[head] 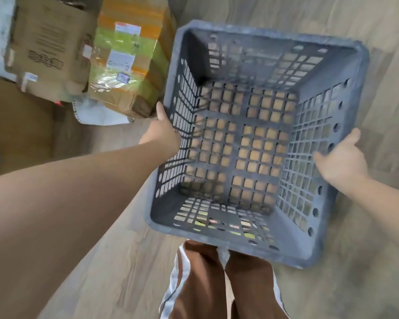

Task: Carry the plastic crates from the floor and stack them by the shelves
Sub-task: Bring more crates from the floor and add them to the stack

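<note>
A grey plastic crate [258,246] with latticed walls and floor hangs in front of me above the wooden floor, its open top facing me. It holds nothing. My left hand [165,131] grips its left rim, thumb on top and fingers hidden under the edge. My right hand [342,157] grips the right rim, thumb up along the edge and fingers curled over the wall. The near rim sits just above my brown trousers.
Cardboard boxes [48,49] lie on the floor at the upper left, beside a parcel wrapped in yellow and green tape [129,65]. A white bag [97,112] lies below them. Bare wooden floor [286,10] stretches ahead and to the right.
</note>
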